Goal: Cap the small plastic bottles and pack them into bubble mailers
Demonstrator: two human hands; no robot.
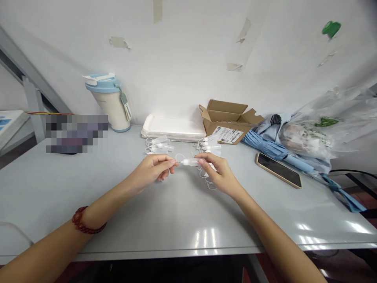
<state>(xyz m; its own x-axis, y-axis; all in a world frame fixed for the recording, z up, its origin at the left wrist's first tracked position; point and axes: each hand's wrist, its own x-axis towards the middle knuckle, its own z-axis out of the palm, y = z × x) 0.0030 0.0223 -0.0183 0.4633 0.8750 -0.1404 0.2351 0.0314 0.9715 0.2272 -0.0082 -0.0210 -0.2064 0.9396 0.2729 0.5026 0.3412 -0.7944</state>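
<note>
While right hand (218, 171) gripped bottle (191, 162) | left hand (154, 168) pinched its thin tip (178, 162) | tip handling apparently underway | steady alignment seemed needed next

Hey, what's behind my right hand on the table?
Small translucent bottles show just beyond your right hand, and thin white loops poke out to its left. The hand covers the rest, so I can't count everything there.

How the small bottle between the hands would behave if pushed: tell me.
The bottle would probably roll, since its body looks round. It is likely light: the right hand holds it with fingertips. Its white loop may be floppy, being thin and curved.
</note>
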